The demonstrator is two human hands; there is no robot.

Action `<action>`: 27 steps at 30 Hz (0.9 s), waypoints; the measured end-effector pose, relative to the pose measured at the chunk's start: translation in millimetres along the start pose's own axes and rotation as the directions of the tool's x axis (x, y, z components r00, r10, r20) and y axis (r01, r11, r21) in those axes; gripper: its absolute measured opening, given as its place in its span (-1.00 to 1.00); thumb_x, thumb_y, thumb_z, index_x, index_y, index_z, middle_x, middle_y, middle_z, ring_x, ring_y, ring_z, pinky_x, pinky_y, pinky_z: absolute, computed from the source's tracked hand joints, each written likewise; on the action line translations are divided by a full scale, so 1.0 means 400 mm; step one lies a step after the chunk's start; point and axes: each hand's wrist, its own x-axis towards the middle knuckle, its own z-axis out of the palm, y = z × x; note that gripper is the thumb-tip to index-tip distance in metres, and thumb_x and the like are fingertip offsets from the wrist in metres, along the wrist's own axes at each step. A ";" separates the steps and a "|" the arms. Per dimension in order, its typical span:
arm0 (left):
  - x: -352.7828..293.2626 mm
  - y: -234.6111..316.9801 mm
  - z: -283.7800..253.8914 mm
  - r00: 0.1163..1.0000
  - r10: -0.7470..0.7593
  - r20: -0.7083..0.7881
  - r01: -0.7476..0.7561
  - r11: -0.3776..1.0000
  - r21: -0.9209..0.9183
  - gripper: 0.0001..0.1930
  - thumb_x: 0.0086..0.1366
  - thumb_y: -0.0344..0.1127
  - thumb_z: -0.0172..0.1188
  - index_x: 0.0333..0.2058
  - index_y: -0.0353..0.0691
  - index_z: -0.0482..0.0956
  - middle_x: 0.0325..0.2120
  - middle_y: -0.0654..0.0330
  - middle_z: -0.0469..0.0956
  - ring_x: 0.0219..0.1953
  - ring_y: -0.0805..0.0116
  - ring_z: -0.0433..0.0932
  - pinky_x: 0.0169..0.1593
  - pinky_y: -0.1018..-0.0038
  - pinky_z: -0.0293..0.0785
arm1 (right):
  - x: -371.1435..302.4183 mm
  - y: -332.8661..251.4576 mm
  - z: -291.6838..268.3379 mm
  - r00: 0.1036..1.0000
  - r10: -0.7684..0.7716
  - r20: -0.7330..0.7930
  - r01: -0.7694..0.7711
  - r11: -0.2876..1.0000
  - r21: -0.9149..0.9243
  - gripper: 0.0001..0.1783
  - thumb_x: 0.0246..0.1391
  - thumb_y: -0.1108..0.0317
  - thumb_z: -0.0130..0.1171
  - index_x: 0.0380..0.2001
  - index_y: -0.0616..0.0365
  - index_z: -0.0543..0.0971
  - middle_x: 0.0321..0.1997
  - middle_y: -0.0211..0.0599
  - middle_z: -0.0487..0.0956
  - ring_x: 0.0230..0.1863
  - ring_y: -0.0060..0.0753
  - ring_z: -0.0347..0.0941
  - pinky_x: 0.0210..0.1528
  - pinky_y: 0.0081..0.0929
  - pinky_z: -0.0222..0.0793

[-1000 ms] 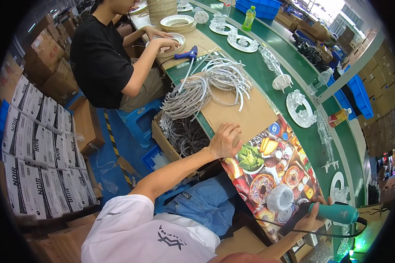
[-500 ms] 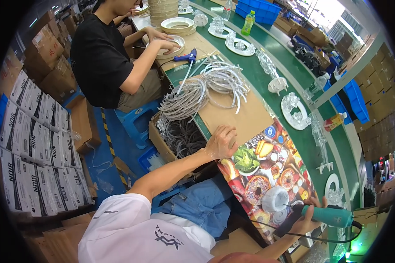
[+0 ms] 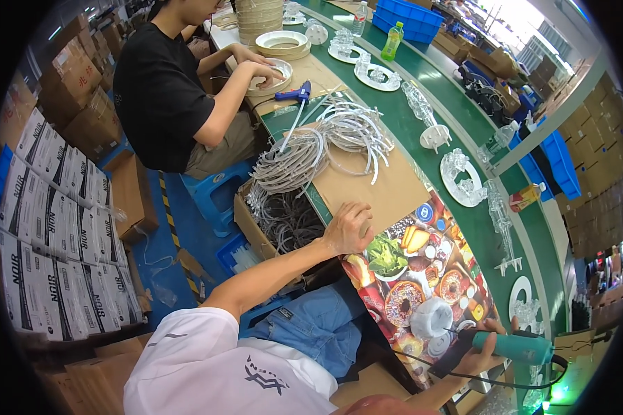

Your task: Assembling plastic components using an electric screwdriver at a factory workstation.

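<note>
1. The right hand (image 3: 483,354) has its grip wrapped round a teal corded power tool (image 3: 515,348), apparently an electric screwdriver, at the near end of the worktop.
2. The tool's thin tip points toward a white round piece (image 3: 431,318) on the food-print cover (image 3: 367,271); whether they touch cannot be told.
3. The left hand (image 3: 349,228) rests at the edge of a cardboard sheet (image 3: 394,197), fingers loosely bent; nothing shows in its grip, though whether it pinches the edge cannot be told.
4. Judging by this, the tool is in hand, but no fastening is visibly under way.
5. On the green worktop (image 3: 425,158), clear plastic fittings (image 3: 456,160) already sit on a white ring (image 3: 469,201); a slender clear stem (image 3: 499,218) lies just beside it, apparently not joined.
6. The clear tubing (image 3: 290,159) lies bundled, partly on the cardboard.
7. A co-worker's hand (image 3: 256,68) is at a separate round frame (image 3: 278,83); how many pieces remain unfinished cannot be told.
</note>
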 end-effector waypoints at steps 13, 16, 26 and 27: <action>0.012 0.004 0.003 1.000 0.026 -0.008 -0.026 1.000 -0.005 -0.76 -0.09 -0.38 0.18 -0.40 -0.36 0.46 -0.26 -0.09 0.46 -0.18 -0.05 0.42 -0.03 0.21 0.34 | 0.031 -0.010 -0.027 1.000 -0.011 -0.016 0.014 0.971 0.237 -0.22 -0.04 0.12 0.12 0.14 0.40 0.15 -0.25 -0.09 0.47 -0.47 -0.46 0.37 -0.32 -0.55 0.30; -0.002 0.001 -0.003 1.000 0.008 0.000 -0.008 1.000 -0.001 -0.76 -0.09 -0.38 0.18 -0.39 -0.35 0.47 -0.24 -0.08 0.47 -0.16 -0.05 0.43 -0.02 0.20 0.34 | 0.028 0.000 -0.034 0.995 -0.097 -0.013 0.098 0.985 0.144 -0.25 -0.03 0.15 0.11 0.13 0.41 0.15 -0.28 -0.10 0.48 -0.49 -0.46 0.37 -0.32 -0.54 0.30; -0.007 -0.031 0.032 0.991 0.010 0.136 -0.010 1.000 -0.005 -0.71 0.01 -0.35 0.17 -0.26 -0.35 0.50 -0.20 -0.11 0.49 -0.12 -0.07 0.45 0.01 0.17 0.35 | -0.005 0.025 -0.068 0.997 0.072 -0.026 -0.052 0.884 0.465 -0.39 -0.06 0.25 0.15 0.08 0.16 0.27 -0.13 -0.24 0.46 -0.32 -0.42 0.39 -0.18 -0.41 0.33; -0.010 -0.029 0.038 0.991 -0.023 0.134 0.021 1.000 0.011 -0.71 0.03 -0.38 0.15 -0.24 -0.35 0.49 -0.20 -0.12 0.49 -0.12 -0.08 0.45 0.01 0.17 0.35 | 0.001 -0.013 -0.028 0.994 0.087 -0.069 -0.061 0.949 0.310 -0.43 -0.05 0.25 0.15 0.06 0.13 0.30 -0.17 -0.23 0.47 -0.32 -0.38 0.41 -0.20 -0.39 0.35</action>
